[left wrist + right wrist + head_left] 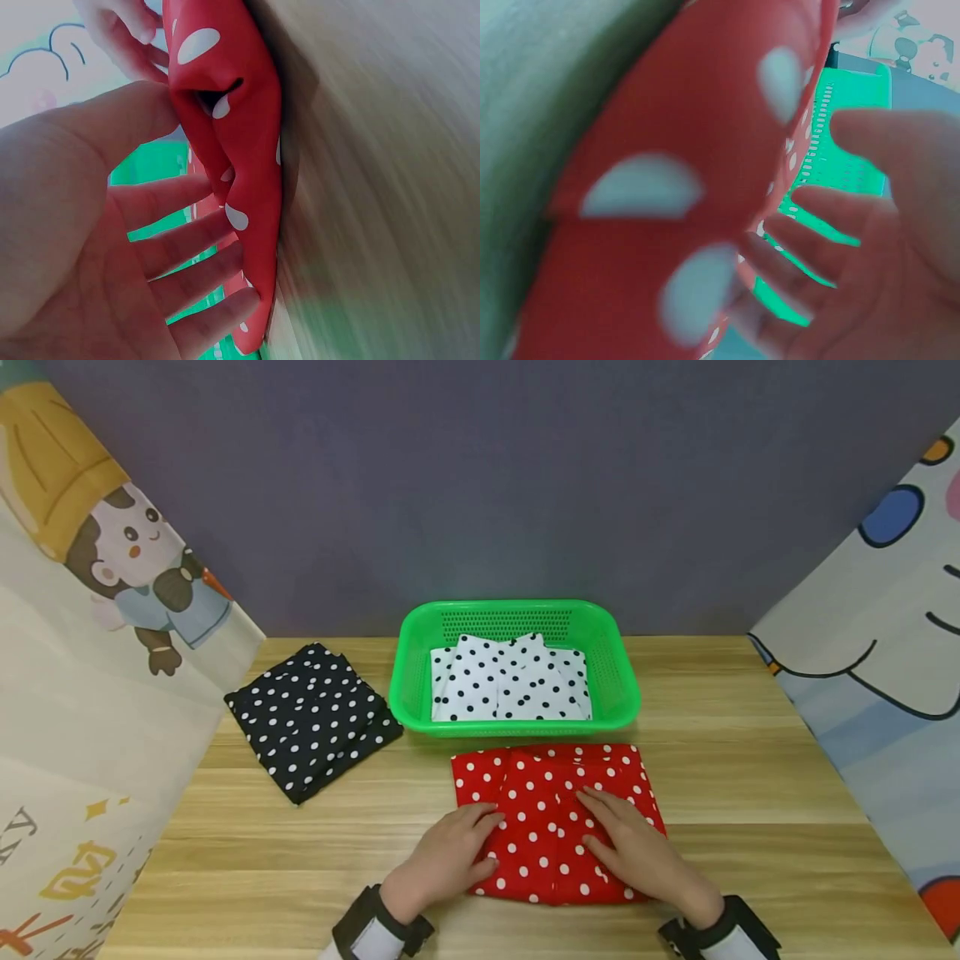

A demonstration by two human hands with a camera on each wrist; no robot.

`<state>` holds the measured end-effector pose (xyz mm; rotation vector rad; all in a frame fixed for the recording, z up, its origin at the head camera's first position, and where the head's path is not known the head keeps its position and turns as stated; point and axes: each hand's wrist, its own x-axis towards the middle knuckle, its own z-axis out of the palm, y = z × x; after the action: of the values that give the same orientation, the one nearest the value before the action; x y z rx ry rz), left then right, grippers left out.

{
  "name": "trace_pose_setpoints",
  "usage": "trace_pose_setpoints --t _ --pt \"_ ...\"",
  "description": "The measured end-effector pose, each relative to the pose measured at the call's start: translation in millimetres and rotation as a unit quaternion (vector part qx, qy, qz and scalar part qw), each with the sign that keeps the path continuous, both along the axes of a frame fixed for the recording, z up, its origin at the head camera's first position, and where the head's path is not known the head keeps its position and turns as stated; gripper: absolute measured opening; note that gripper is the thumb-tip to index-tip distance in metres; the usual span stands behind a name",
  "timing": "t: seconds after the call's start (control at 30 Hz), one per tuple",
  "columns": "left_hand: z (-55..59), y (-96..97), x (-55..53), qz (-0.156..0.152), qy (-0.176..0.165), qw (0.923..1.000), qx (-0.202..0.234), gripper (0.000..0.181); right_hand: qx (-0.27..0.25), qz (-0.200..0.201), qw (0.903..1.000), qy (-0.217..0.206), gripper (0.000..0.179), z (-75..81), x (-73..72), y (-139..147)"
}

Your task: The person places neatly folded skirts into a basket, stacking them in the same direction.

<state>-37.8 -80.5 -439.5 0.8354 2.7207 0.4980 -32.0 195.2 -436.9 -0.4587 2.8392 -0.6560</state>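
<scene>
A folded red cloth with white dots (540, 827) lies on the table in front of the basket. My left hand (453, 852) rests on its left side; in the left wrist view the straight fingers (187, 262) touch the cloth's edge. On the right side of the cloth lies my right hand (637, 843), fingers spread and extended. In the right wrist view its fingers (817, 247) reach over the cloth's top. Folded layers of the red cloth (247, 150) show at its near edge.
Behind the red cloth stands a green basket (633, 693) with a folded white cloth with black dots (510, 681) inside. A folded black cloth with white dots (311, 718) lies left of the basket. A dark wall (480, 485) rises at the table's back.
</scene>
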Motion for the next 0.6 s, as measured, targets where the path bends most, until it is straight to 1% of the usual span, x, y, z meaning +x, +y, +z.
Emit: trace_pose_setpoints --t 0.1,0.2,0.27,0.33,0.43,0.6 --pt "1.6 -9.4 -1.0 0.013 -0.003 0.9999 0.0 0.057 -0.002 -0.027 0.9989 0.037 0.064 -2.3 -2.4 0.7" --pt "2.0 -17.9 -1.3 0.026 -0.001 0.9997 0.003 0.056 0.003 -0.054 0.9954 0.079 0.06 -5.4 -5.0 3.5" --pt "1.9 -23.1 -1.7 0.033 0.003 0.9995 0.003 0.057 0.006 -0.069 0.9931 0.094 0.059 -7.1 -6.3 5.2" --pt "1.7 -27.6 -1.9 0.042 0.001 0.9991 0.005 0.06 0.009 -0.08 0.9921 0.097 0.058 -8.6 -7.2 6.2" --pt "1.2 -33.1 -2.0 0.055 -0.004 0.9985 0.007 0.064 0.017 -0.088 0.9926 0.081 0.057 -10.6 -7.4 6.0" --pt "2.5 -38.9 -1.6 0.066 -0.003 0.9978 0.01 0.064 0.028 -0.092 0.9936 0.059 0.056 -13.0 -7.0 0.3"
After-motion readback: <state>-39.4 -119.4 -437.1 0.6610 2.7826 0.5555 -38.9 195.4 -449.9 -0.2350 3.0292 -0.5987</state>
